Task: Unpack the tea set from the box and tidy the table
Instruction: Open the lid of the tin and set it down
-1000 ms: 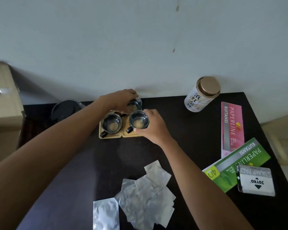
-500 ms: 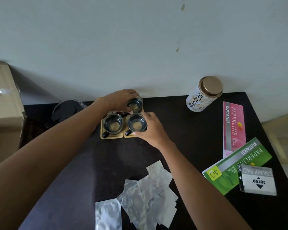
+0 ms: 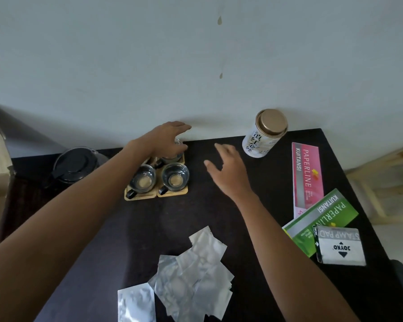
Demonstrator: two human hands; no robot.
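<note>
Glass is the material of the tea cups: three show clearly, each round, clear and with a small black handle. Two front cups stand side by side on square wooden coasters near the table's middle. A third cup stands behind them at 12 o'clock, on a coaster too. The left hand lies over this third cup with fingers curled around its rim, gripping it. The right hand hovers at 3 o'clock from the cups, fingers spread and relaxed, holding nothing.

At 9 o'clock from the cups stands one glass teapot with a black lid. One round tin, white with dark characters and a bronze lid, stands at 2 o'clock. The dark table also carries two flat booklets marked "PAPERLINE KUTANSI", one pink and one green. One grey box reading "STAMP PAD JOYKO" lies on the green booklet. Several crinkled silver foil pouches lie in a loose pile at 6 o'clock.
</note>
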